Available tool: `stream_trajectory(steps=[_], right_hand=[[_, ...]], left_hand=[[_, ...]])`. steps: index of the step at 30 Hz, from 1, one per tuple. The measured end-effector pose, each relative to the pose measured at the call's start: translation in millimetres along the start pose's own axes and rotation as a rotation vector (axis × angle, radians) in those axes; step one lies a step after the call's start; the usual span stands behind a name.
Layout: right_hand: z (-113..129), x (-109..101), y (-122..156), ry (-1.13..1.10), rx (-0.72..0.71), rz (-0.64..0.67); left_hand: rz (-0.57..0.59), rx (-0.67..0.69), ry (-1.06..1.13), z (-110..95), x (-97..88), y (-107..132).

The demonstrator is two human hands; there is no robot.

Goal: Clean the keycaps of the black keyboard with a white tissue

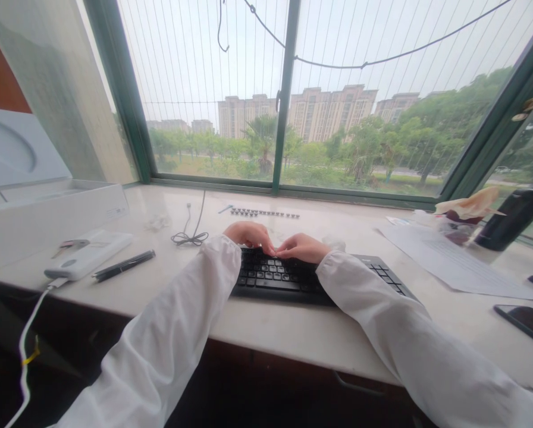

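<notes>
Left hand (251, 234) and right hand (304, 248) met at the far edge of the keyboard (273, 285), fingers bent, grip unclear — apparently delicate handling. Steadiness seemed needed next.

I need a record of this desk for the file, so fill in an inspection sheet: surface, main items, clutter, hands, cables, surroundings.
Surface: pale desktop; no spill seen.
Main items: black keyboard, some middle keys apparently without caps; small dark pieces, probably keycaps, lined up behind it.
Clutter: pen-like item and white device to the left; printed paper and phone to the right.
Hands: left hand and right hand meet at the keyboard's far edge; whether they hold anything is unclear.
Cables: dark cable coiled behind the keyboard; white cable hanging from the white device.
Surroundings: green-framed window, trees and buildings outside; other people, nothing seen.
</notes>
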State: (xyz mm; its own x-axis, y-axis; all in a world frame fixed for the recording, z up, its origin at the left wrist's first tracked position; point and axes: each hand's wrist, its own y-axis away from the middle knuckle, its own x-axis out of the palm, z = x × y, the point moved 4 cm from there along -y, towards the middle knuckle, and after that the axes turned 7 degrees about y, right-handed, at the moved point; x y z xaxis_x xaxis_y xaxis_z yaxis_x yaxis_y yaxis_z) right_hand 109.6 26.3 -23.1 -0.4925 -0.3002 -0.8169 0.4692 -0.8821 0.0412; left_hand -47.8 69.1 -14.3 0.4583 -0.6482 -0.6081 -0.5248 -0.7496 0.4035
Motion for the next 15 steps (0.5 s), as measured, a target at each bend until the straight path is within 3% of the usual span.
stream_trajectory(steps=[15], right_hand=[[2,5,3,0.001,-0.012,-0.057]], left_hand=[[-0.035,0.007,-0.192,-19,6.7,11]])
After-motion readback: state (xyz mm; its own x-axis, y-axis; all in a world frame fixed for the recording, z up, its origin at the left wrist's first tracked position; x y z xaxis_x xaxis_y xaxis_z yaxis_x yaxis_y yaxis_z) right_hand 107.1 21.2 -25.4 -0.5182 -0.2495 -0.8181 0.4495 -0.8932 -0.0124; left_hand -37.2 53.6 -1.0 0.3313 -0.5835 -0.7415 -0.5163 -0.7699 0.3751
